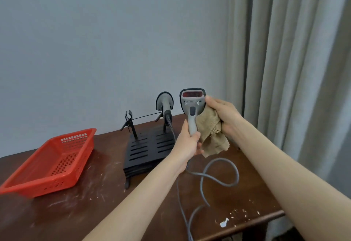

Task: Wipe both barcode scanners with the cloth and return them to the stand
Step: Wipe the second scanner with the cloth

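My left hand (190,142) grips the handle of a grey barcode scanner (192,104), held upright above the table with its red window facing me. My right hand (222,113) holds a tan cloth (210,130) against the scanner's right side. The scanner's grey cable (218,180) loops down over the table. A second scanner (164,104), seen from behind, sits on the right side of the black stand (148,149). The stand's left holder (129,121) has nothing in it.
A red plastic basket (51,162) lies on the left of the dark wooden table (95,202). The table's front right edge is near my right arm. A grey curtain (294,69) hangs on the right, with a plain wall behind.
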The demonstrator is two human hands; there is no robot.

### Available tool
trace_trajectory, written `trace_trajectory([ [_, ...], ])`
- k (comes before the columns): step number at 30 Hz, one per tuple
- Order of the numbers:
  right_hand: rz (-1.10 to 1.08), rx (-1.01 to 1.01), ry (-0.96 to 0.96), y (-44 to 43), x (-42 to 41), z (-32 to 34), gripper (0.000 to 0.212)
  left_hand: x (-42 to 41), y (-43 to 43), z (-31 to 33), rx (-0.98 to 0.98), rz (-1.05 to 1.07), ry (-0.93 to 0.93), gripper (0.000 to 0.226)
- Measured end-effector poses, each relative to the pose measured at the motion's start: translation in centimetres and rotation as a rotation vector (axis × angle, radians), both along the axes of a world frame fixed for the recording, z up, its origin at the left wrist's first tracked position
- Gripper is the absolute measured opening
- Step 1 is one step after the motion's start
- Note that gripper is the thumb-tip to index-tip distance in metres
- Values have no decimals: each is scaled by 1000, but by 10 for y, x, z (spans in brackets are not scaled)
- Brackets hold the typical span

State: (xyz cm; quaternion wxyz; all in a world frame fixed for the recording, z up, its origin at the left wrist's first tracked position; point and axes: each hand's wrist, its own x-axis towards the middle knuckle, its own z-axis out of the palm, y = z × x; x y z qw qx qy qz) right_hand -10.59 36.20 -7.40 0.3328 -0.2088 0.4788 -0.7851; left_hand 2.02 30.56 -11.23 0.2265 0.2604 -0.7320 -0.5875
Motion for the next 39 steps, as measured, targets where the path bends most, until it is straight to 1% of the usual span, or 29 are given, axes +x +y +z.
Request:
trace_trajectory([
  [2,-6,38,23,4,-6,-1,14,-10,-2,-9,-174,6,-87,63],
  [4,-19,74,24,7,-13,-4,19,-17,-2,-14,-286,-14,-152,73],
  [6,-20,92,23,10,-18,-6,21,-21,0,-17,-261,-35,-98,69],
  [7,-3,99,30,11,-20,-7,22,-22,1,-17,-174,-38,-35,61],
  [9,45,107,45,11,-20,-8,24,-25,-1,-11,121,-29,87,47],
  [11,80,107,53,11,-21,-10,21,-29,-9,-3,434,-14,157,46],
  [12,98,99,53,10,-22,-11,16,-29,-12,0,545,-17,186,45],
  [14,141,68,56,10,-24,-12,10,-30,-15,5,668,-36,215,39],
  [17,145,37,74,8,-27,-11,21,-32,-20,1,723,-67,208,29],
  [19,83,76,109,6,-28,-12,28,-32,-23,-3,722,-40,203,29],
  [21,-19,183,162,5,-32,-16,24,-32,-25,-8,690,21,178,27],
  [23,-113,342,291,6,-39,-23,25,-31,-27,-13,657,80,157,19],
  [25,-198,458,455,6,-41,-29,30,-32,-28,-18,643,107,150,19],
  [27,-292,472,573,6,-37,-28,24,-34,-29,-21,617,108,143,24],
  [31,-408,391,727,8,-27,-21,9,-37,-25,-27,521,110,131,22],
  [34,-429,362,868,10,-18,-19,6,-40,-24,-31,438,160,128,32],
  [37,-411,431,1040,9,-12,-20,12,-44,-21,-35,374,206,119,34],
  [39,-384,499,1094,10,-10,-21,18,-45,-20,-38,352,242,130,33],
])
